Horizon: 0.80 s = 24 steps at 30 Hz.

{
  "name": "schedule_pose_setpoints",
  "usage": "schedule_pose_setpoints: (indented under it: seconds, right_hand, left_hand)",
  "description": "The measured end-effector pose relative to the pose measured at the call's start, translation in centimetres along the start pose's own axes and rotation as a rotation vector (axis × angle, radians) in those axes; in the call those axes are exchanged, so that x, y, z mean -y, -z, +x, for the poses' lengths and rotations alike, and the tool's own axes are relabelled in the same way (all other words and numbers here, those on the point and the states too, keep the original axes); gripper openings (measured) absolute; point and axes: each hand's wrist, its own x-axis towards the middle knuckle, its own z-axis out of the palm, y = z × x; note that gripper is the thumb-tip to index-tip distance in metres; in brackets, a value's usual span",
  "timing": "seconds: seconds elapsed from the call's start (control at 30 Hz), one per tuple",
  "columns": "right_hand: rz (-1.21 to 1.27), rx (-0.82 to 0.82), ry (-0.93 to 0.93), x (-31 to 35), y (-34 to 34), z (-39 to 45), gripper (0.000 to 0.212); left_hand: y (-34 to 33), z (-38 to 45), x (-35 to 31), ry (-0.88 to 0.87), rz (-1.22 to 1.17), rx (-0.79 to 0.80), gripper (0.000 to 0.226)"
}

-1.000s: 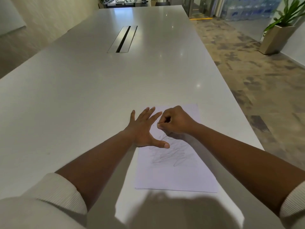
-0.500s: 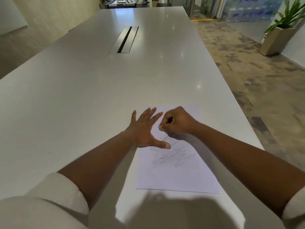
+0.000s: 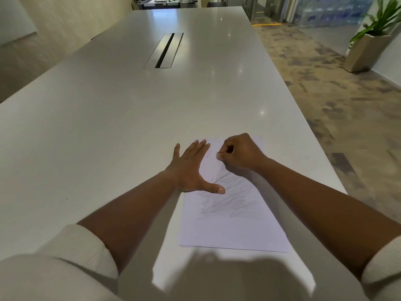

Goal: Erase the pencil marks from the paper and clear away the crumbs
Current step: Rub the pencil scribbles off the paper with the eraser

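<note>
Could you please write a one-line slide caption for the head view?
Left hand steadies the paper while right hand rubs the pencil scribble.

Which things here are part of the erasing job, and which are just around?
Job: paper; pencil marks; small pale eraser pinched in right hand; left hand pressing the paper flat; dark crumbs.

Around: table; its cable slot; potted plant; water bottles.

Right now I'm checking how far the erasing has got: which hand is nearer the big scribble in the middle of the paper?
Left. The left hand lies flat with its thumb at the scribble; the right hand works farther up the paper.
</note>
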Motion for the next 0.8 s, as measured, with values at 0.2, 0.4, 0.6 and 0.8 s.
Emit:
schedule_pose_setpoints:
  seconds: [0.2, 0.4, 0.6, 0.8]
  right_hand:
    - [-0.006, 0.068, 0.139, 1.7, -1.5, -1.3, 0.008]
    - [-0.003, 0.191, 0.042, 2.3, -1.1, -0.9, 0.010]
    - [-0.139, 0.189, 0.006, 3.4, -1.5, -0.5, 0.007]
    - [-0.188, 0.201, -0.018, 4.0, -1.4, -0.6, 0.022]
  left_hand:
    - [0.0, 0.0, 0.1, -0.009, 0.009, -0.004, 0.151]
    - [-0.2, 0.0, 0.1, -0.016, 0.005, -0.012, 0.152]
    - [-0.3, 0.1, 0.3, -0.025, -0.003, -0.028, 0.151]
    - [-0.1, 0.0, 0.4, -0.048, -0.036, -0.029, 0.149]
